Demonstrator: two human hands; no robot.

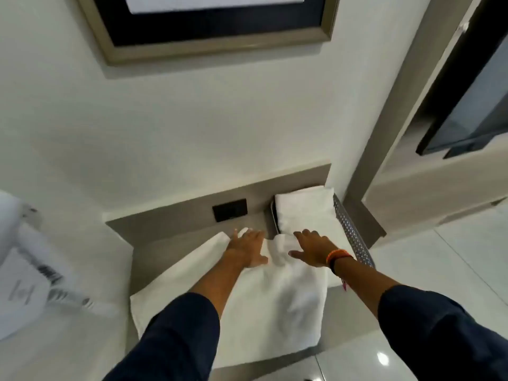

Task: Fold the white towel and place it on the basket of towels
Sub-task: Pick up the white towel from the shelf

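Observation:
A white towel (277,301) lies spread over a grey shelf top (154,257), its near edge hanging toward me. My left hand (247,247) rests flat on the towel's far edge, fingers apart. My right hand (313,248) lies palm down on the far right part of the towel, where the cloth bunches up, fingers spread. Behind my right hand stands a perforated metal basket (351,232) against the wall, with a folded white towel (302,210) in it.
A black wall socket (230,209) sits in the grey back panel behind the shelf. A framed picture (214,28) hangs above. A white bed with papers (24,281) is at left. Glossy floor tiles (439,259) and a dark door frame are at right.

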